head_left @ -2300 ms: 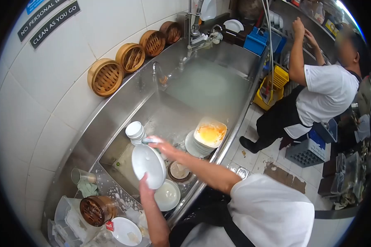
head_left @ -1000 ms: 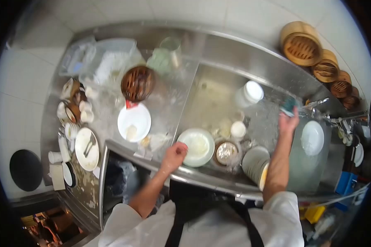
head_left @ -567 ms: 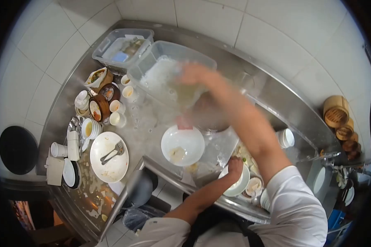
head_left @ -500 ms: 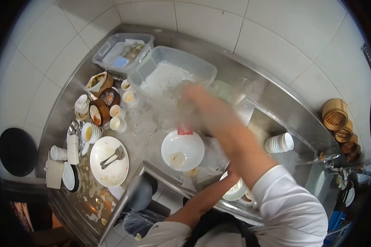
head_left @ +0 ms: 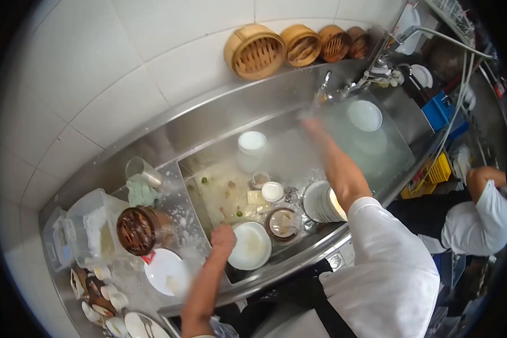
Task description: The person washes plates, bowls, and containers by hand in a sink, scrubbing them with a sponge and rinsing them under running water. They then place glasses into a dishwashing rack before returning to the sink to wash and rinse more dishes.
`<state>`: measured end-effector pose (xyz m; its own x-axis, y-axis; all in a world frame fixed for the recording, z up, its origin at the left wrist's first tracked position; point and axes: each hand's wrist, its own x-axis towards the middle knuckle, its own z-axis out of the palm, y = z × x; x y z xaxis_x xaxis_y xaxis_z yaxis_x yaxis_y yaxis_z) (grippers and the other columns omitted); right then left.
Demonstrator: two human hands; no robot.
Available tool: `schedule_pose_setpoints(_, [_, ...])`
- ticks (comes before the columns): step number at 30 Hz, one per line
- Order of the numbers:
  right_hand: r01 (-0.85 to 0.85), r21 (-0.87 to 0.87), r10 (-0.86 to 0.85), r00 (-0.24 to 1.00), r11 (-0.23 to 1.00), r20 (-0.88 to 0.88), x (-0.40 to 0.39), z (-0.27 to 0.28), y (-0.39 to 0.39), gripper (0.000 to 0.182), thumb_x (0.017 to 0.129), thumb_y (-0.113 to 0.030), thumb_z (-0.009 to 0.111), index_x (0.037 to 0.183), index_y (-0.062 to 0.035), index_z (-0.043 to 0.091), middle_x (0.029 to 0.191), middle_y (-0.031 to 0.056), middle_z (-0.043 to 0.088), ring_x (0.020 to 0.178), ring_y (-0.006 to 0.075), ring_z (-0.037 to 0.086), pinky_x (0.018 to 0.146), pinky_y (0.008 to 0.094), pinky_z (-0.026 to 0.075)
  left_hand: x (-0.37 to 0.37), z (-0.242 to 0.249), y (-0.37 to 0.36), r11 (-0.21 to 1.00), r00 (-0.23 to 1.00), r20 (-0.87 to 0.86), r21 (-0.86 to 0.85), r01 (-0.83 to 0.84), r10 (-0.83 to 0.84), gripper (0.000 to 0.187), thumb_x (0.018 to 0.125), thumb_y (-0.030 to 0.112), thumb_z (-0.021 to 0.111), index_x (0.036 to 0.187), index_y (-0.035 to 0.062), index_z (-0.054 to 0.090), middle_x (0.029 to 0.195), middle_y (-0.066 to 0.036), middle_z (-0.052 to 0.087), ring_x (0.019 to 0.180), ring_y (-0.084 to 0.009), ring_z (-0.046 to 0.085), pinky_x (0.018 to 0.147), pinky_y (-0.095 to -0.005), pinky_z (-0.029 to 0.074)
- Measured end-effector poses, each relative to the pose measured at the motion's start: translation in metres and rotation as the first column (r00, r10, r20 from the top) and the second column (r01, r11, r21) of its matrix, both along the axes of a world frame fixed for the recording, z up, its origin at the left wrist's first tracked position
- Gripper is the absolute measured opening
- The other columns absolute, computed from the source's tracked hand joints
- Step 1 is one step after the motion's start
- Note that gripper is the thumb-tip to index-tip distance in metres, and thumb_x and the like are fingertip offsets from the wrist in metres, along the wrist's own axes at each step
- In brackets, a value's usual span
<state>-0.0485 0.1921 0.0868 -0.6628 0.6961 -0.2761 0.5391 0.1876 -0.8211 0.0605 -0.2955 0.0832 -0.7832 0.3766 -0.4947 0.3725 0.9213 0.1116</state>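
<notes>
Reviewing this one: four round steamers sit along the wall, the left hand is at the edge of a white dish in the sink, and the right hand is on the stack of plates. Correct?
Not quite: the head view shows the right hand, blurred, up near the small tap, away from the stack of plates. The rest stands.

We look through a single head-worn camera, from just behind and above the sink (head_left: 290, 141), forward and steeply down. It is near enough to take in the whole sink, which slants across our frame, and the wall (head_left: 84, 84) behind it. Right of the sink, the dim, bent edge seems to reach farther back.
</notes>
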Motion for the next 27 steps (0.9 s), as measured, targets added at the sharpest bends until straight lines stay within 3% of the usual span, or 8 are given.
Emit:
schedule_pose_setpoints(2, [0.226, -0.576, -0.416, 0.881, 0.786, -0.223, 0.017, -0.004, 0.01, 0.03, 0.08, -0.024, 0.059, 0.103, -0.0057, 0.052, 0.089, 0.0074, 0.056, 0.07, 0.0157, 0.056, 0.06, 0.0351, 0.048, 0.009, 0.025, 0.014, 0.992, 0.997, -0.01, -0.098, 0.078, -0.079, 0.02, 0.082, 0.008, 0.054, 0.094, 0.0029, 0.069, 0.097, -0.02, 0.067, 0.088, -0.0331, 0.068, 0.074, -0.0423, 0.055])
schedule_pose_setpoints(7, [-0.548, -0.744, 0.389, 0.826, 0.382, -0.409, 0.133, 0.057, -0.135, 0.048, 0.072, -0.02, 0.072, 0.117, -0.0078, 0.059, 0.105, 0.0061, 0.061, 0.095, 0.0168, 0.058, 0.081, 0.031, 0.048, 0.004, 0.087, 0.039, 0.979, 0.926, -0.341, -0.066, -0.195, 0.161, 0.041, 0.088, 0.005, 0.045, 0.128, 0.0033, 0.044, 0.09, -0.024, 0.062, 0.077, -0.0354, 0.066, 0.068, -0.0429, 0.056])
schedule_pose_setpoints(10, [-0.828, 0.406, 0.915, 0.288, 0.385, -0.281, 0.135, 0.048, -0.239, 0.03, 0.074, -0.011, 0.067, 0.104, -0.0148, 0.065, 0.107, 0.0088, 0.062, 0.102, 0.0231, 0.057, 0.09, 0.0371, 0.046, -0.029, 0.125, 0.052, 0.972, 0.95, -0.242, -0.077, -0.222, 0.198, 0.056, 0.085, 0.005, 0.05, 0.138, 0.0159, 0.035, 0.102, -0.027, 0.06, 0.087, -0.0407, 0.065, 0.074, -0.0455, 0.054])
schedule_pose_setpoints(12, [-0.298, 0.954, 0.985, -0.173, -0.033, -0.02, 0.094, 0.08, -0.257, 0.023, 0.076, -0.012, 0.062, 0.098, -0.0125, 0.067, 0.101, 0.0082, 0.063, 0.102, 0.0241, 0.057, 0.089, 0.0372, 0.046, -0.052, 0.133, 0.058, 0.961, 0.954, -0.114, 0.024, -0.276, 0.277, 0.061, 0.083, 0.004, 0.051, 0.14, 0.019, 0.034, 0.109, -0.027, 0.059, 0.091, -0.0429, 0.064, 0.074, -0.0463, 0.054])
schedule_pose_setpoints(16, [-0.963, 0.027, 0.882, 0.234, 0.267, -0.408, 0.05, 0.037, -0.256, 0.02, 0.077, -0.016, 0.059, 0.093, -0.0078, 0.068, 0.094, 0.0099, 0.065, 0.097, 0.0248, 0.06, 0.086, 0.0371, 0.049, -0.059, 0.145, 0.045, 0.73, 0.869, 0.146, 0.486, -0.48, 0.474, 0.066, 0.08, 0.001, 0.048, 0.141, 0.0212, 0.031, 0.119, -0.021, 0.058, 0.091, -0.0399, 0.065, 0.059, -0.0456, 0.059])
schedule_pose_setpoints(18, [-0.728, 0.684, 0.898, 0.276, -0.038, 0.343, 0.077, 0.034, -0.262, 0.021, 0.077, -0.017, 0.061, 0.093, -0.0049, 0.068, 0.094, 0.0136, 0.067, 0.094, 0.0283, 0.063, 0.085, 0.0396, 0.05, -0.058, 0.114, 0.05, 0.409, 0.742, 0.285, 0.689, -0.598, 0.606, 0.065, 0.08, -0.001, 0.044, 0.139, 0.0234, 0.032, 0.116, -0.017, 0.058, 0.088, -0.0355, 0.066, 0.045, -0.0421, 0.059])
schedule_pose_setpoints(21, [-0.588, 0.086, 0.593, 0.783, 0.804, -0.186, 0.054, -0.023, -0.32, 0.026, 0.081, -0.022, 0.06, 0.094, -0.0012, 0.067, 0.095, 0.0216, 0.068, 0.091, 0.0351, 0.067, 0.08, 0.0462, 0.052, -0.043, 0.091, 0.073, 0.135, 0.594, 0.552, 0.656, -0.743, 0.585, 0.06, 0.081, 0.002, 0.047, 0.136, 0.0222, 0.033, 0.116, -0.015, 0.057, 0.085, -0.0333, 0.066, 0.047, -0.0428, 0.06])
schedule_pose_setpoints(27, [-0.607, 0.775, 0.809, 0.361, -0.174, 0.464, 0.043, -0.001, -0.256, 0.016, 0.079, -0.019, 0.059, 0.087, -0.0105, 0.07, 0.09, 0.0073, 0.069, 0.086, 0.0206, 0.067, 0.076, 0.0348, 0.053, 0.005, 0.045, 0.057, -0.004, 0.434, 0.84, 0.46, -0.888, 0.325, 0.073, 0.072, -0.006, 0.042, 0.139, 0.0168, 0.028, 0.127, -0.016, 0.049, 0.096, -0.0357, 0.064, 0.058, -0.0498, 0.061])
